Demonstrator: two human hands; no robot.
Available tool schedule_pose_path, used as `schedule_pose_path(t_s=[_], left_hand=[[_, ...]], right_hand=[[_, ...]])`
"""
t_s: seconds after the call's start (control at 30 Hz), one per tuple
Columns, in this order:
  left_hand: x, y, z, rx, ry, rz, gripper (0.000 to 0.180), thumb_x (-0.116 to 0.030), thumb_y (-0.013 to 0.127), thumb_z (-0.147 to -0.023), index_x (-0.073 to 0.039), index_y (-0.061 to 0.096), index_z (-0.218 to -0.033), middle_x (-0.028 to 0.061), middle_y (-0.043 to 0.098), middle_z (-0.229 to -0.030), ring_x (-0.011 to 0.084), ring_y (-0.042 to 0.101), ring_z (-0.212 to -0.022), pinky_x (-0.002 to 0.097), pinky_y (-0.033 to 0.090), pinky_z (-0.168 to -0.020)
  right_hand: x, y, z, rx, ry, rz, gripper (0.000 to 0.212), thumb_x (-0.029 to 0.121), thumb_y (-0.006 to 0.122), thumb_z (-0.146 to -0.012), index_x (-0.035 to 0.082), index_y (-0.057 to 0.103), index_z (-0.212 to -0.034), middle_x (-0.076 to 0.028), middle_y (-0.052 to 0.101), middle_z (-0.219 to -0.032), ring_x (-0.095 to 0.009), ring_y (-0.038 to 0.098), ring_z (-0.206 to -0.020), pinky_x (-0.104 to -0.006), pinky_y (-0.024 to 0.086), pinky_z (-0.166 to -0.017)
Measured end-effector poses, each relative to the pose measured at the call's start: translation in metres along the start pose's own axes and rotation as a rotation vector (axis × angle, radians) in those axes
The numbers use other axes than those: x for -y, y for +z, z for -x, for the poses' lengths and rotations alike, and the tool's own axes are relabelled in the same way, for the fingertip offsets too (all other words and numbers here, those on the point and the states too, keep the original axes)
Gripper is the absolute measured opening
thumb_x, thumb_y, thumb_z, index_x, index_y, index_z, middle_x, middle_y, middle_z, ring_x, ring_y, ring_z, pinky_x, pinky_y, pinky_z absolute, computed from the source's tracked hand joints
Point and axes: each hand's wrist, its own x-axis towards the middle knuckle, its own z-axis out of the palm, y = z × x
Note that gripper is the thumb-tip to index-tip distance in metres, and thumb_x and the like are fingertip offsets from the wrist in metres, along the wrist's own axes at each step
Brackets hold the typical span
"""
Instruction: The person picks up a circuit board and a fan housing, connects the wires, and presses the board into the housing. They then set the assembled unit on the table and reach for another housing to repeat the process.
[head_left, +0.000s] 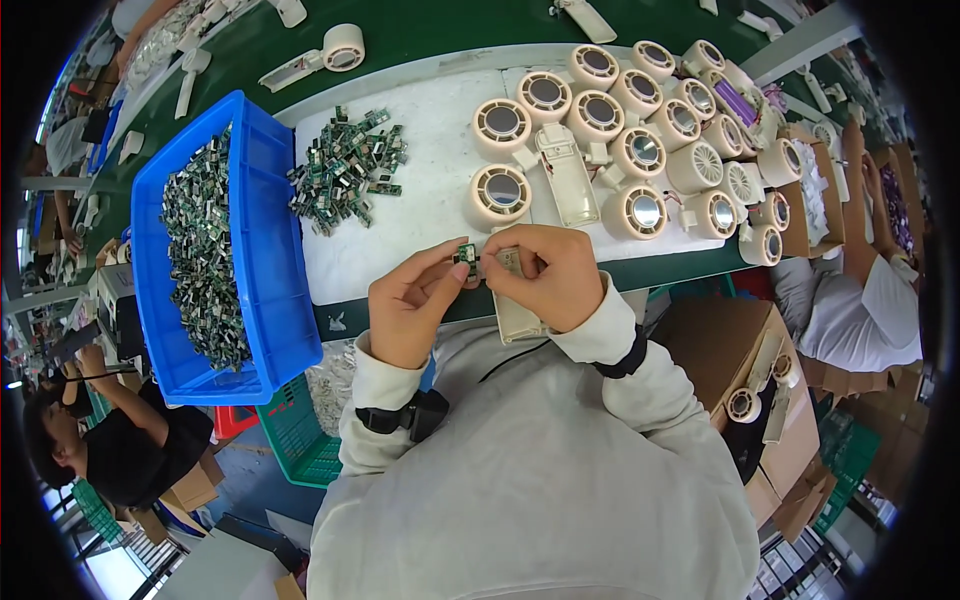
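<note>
My left hand [415,300] pinches a small green circuit board [466,255] between thumb and fingers, above the near edge of the table. Just to its right, my right hand [548,275] is closed, its fingertips meeting at the board's right side. What those fingertips grip is too small to make out. A cream fan handle shell [516,318] lies beneath my right hand and sticks out below it, partly hidden. Further off on the white table top stands a group of cream fan heads [501,190], with an opened handle [567,180] among them.
A blue bin [265,230] full of circuit boards stands at left, beside a loose pile of boards [345,165]. Beyond runs a green conveyor [420,35] carrying fan parts. Cardboard boxes [720,350] are at right, a green basket [295,430] below left. Other people work on both sides.
</note>
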Motion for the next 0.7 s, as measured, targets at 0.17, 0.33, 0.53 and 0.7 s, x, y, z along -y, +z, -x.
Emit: schedule_pose_path(t_s=[0.17,0.33,0.53,0.7], left_hand=[[0.008,-0.007,-0.003,0.063,0.137,-0.015,0.030,0.006,0.063,-0.096,0.005,0.065,-0.126,0.0147,0.069,-0.116,0.0174,0.069,-0.097,0.0270,0.055,-0.088],[0.005,-0.012,-0.004,0.103,0.116,-0.053,0.029,0.005,0.063,-0.096,0.005,0.067,-0.124,0.0153,0.067,-0.119,0.0182,0.069,-0.098,0.0270,0.056,-0.088],[0.004,-0.014,-0.007,0.103,0.078,-0.032,0.028,0.004,0.064,-0.096,0.005,0.067,-0.124,0.0151,0.068,-0.118,0.0186,0.069,-0.099,0.0271,0.056,-0.088],[0.009,-0.023,-0.009,0.161,-0.016,-0.039,0.028,0.003,0.063,-0.097,0.005,0.067,-0.124,0.0158,0.069,-0.117,0.0197,0.069,-0.100,0.0285,0.057,-0.088]], right_hand=[[0.002,-0.001,0.001,0.028,-0.008,0.003,0.011,0.013,0.077,-0.082,0.006,0.074,-0.090,0.001,0.038,-0.050,-0.007,0.033,-0.046,-0.0270,0.028,-0.048],[0.000,-0.001,0.001,0.039,-0.042,-0.001,0.011,0.012,0.076,-0.082,0.006,0.074,-0.092,0.001,0.038,-0.050,-0.007,0.034,-0.046,-0.0272,0.028,-0.048],[-0.003,-0.004,-0.005,0.071,-0.076,0.020,0.013,0.011,0.077,-0.082,0.006,0.074,-0.093,0.002,0.038,-0.050,-0.008,0.034,-0.046,-0.0277,0.029,-0.048],[-0.005,-0.006,-0.004,0.100,-0.114,0.047,0.013,0.011,0.077,-0.085,0.006,0.074,-0.096,0.000,0.040,-0.052,-0.008,0.034,-0.046,-0.0278,0.029,-0.047]])
